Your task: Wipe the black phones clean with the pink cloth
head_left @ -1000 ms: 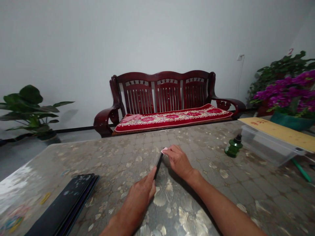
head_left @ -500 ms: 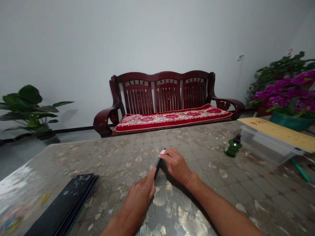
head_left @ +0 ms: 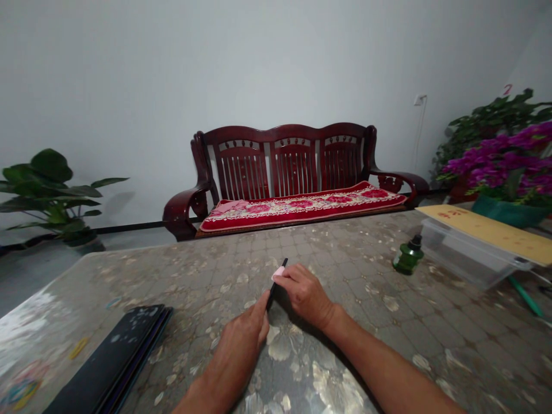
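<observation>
A slim black stick-like object (head_left: 270,298), whose kind I cannot make out, slants up and away over the middle of the table. My left hand (head_left: 242,344) is closed around its near end, fingers partly hidden underneath. My right hand (head_left: 308,294) pinches a small pale pink piece (head_left: 278,274) against the stick near its far end. The black tip pokes out beyond the pink piece. Whether that piece is cloth, paper or something else is too small to tell.
A black folder-like wallet (head_left: 107,356) lies at the left near rubber bands (head_left: 23,391). On the right are a green bottle (head_left: 407,257) with a black cap and a clear plastic box (head_left: 461,259) under a yellow sheet (head_left: 487,230). A wooden bench (head_left: 293,167) stands behind the patterned table (head_left: 345,247).
My right hand has slid the pink piece a little nearer along the stick, baring more of its far tip. My left hand has shifted slightly left and stays on the near end.
</observation>
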`<move>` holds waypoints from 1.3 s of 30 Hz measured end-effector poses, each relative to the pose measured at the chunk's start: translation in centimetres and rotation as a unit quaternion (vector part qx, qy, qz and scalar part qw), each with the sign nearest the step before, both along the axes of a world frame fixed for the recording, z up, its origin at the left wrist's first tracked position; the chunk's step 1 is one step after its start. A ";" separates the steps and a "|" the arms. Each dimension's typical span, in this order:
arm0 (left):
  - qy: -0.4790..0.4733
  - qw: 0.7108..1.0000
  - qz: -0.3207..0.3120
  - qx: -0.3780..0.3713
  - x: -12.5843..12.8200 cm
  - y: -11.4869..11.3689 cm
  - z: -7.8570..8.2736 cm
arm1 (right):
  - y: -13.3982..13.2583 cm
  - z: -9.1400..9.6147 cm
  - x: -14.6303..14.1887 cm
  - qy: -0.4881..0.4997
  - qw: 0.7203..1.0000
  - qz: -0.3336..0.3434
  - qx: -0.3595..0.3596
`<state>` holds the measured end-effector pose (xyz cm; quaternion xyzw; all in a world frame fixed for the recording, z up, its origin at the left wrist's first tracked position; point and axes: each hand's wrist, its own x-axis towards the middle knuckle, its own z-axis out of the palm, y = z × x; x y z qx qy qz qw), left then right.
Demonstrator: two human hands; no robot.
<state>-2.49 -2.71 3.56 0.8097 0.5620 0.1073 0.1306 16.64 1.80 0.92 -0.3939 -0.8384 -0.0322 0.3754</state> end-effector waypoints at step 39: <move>-0.370 0.899 0.053 -0.229 -2.7 6.4 -2.8 | 1.5 -0.2 1.4 -0.082 0.974 -0.132 -0.165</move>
